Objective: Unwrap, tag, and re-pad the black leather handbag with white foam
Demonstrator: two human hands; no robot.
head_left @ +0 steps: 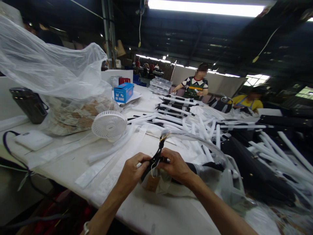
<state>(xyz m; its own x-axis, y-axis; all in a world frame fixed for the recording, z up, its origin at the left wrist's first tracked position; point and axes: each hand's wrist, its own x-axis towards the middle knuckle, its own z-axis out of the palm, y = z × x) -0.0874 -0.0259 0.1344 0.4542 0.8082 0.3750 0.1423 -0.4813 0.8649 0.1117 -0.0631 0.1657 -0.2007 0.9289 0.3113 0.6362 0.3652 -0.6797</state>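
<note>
Both my hands are at a black strap [158, 150] with a gold-coloured buckle, near the table's front edge. My left hand [134, 168] pinches the strap from the left, thumb and fingertips together. My right hand [176, 164] grips it from the other side, its fingers curled close to the left fingertips. A thin white string loops below the fingers to a brown paper tag [152, 183]. Behind the tag lies a pale and black bag [168, 187], partly hidden by my right hand and forearm. A handle wrapped in clear plastic [195, 137] arches from the buckle to the right.
A white fan [109, 125], a blue box [124, 92], a plastic sack of small tags [73, 114] and a dark flask [28, 105] stand at left. White wrapped strips [202, 130] and black bags [254, 169] pile up at right. Across the table a person [195, 85] works.
</note>
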